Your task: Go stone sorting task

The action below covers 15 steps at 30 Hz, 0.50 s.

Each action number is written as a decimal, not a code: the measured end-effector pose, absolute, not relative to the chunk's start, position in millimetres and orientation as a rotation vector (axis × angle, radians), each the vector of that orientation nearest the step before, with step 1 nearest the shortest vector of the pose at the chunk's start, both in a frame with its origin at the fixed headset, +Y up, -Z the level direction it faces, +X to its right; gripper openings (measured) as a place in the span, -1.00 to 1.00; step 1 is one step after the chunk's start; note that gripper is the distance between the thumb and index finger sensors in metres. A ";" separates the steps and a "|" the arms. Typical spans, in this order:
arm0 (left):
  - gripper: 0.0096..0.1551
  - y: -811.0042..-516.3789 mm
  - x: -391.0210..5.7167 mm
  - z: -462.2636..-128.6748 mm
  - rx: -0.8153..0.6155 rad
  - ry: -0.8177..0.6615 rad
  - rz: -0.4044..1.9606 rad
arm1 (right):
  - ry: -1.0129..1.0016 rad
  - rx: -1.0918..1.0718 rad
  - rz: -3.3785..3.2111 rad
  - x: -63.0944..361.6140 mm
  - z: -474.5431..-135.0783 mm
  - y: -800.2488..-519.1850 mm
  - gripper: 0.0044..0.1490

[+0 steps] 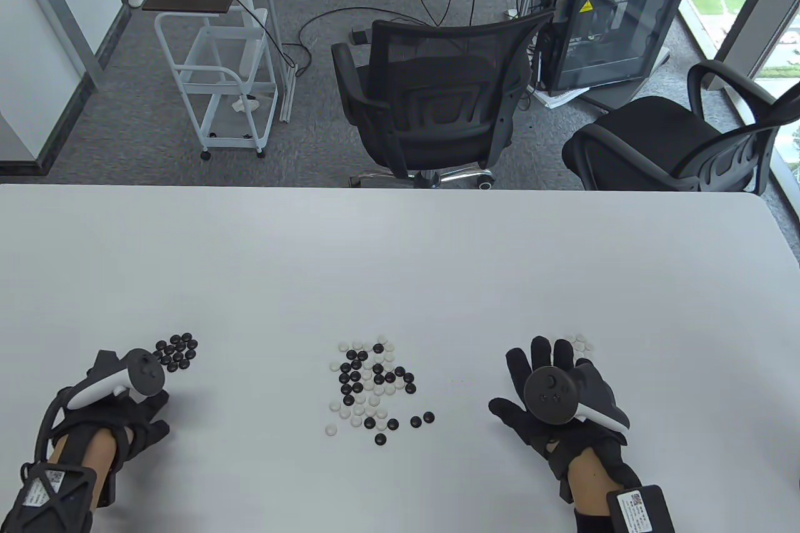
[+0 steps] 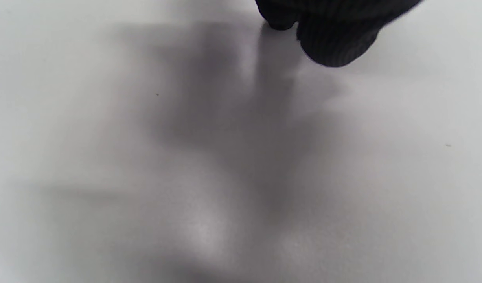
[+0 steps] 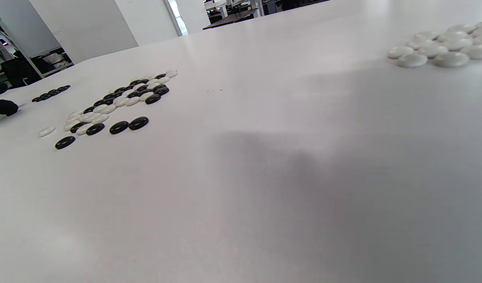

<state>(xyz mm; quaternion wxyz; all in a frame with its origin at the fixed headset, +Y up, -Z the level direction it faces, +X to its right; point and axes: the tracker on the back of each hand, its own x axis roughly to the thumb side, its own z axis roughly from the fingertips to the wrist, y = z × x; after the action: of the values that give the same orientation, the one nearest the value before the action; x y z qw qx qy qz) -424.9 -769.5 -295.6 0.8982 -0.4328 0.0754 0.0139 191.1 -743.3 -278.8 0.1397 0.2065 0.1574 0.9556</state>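
A mixed pile of black and white Go stones (image 1: 374, 386) lies at the table's front middle, and shows in the right wrist view as the same pile (image 3: 119, 100). A cluster of black stones (image 1: 177, 350) sits at the left. My left hand (image 1: 150, 417) rests just below it with loosely bent fingers. Its fingertips (image 2: 331, 43) touch the table, with no stone visible in them. Several white stones (image 1: 580, 342) form a cluster (image 3: 437, 49) at the right. My right hand (image 1: 539, 364) lies flat beside them, fingers spread and empty, its fingertips covering part of the cluster.
The white table (image 1: 400, 258) stretches wide beyond the stones. Two black stones (image 1: 422, 418) and one white stone (image 1: 330, 430) lie loose at the pile's near edge. Two office chairs (image 1: 431, 95) stand behind the far edge.
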 end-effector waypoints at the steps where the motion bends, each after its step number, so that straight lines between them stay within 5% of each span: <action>1: -0.22 -770.8 -428.9 -298.2 -0.895 0.166 0.065 | 0.459 0.595 2.762 191.1 -279.1 -743.8 0.13; 15: -0.23 -774.1 -428.6 -323.7 -0.867 0.199 0.088 | 0.464 0.576 2.761 193.8 -280.0 -743.9 0.13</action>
<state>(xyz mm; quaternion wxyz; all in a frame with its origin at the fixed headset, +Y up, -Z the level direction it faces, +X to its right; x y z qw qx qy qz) -428.6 -774.1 -323.7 0.9018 -0.4191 0.0962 0.0425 193.8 -743.9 -280.0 0.1411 0.1994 0.1607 0.9563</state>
